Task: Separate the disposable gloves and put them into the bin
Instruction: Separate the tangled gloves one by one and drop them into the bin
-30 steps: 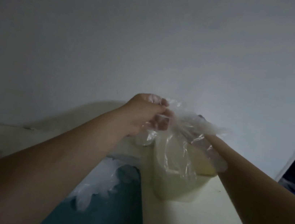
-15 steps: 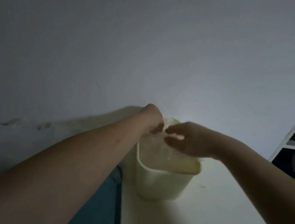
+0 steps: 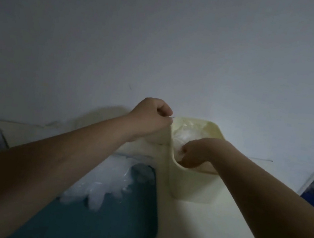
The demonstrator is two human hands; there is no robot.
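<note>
- Head view: since half a second ago, the right hand [image 3: 197, 152] has dropped from above the bin [image 3: 189, 184] down inside its mouth; the left hand [image 3: 150, 118] has shifted to the bin's far-left rim.
- Reading: a separated glove [image 3: 185, 135] has likely just gone in; clear film shows inside the bin, beyond the right hand.
- Right fingers curled down into the bin, apparently pressing film; what they hold, cannot tell.
- Left fingers closed in a fist, a thin wisp of film at the fingertips beside the rim.
- Remaining glove pile [image 3: 107, 180] lies left of the bin on the teal tray [image 3: 113, 223], on the bench; task unfinished.
</note>
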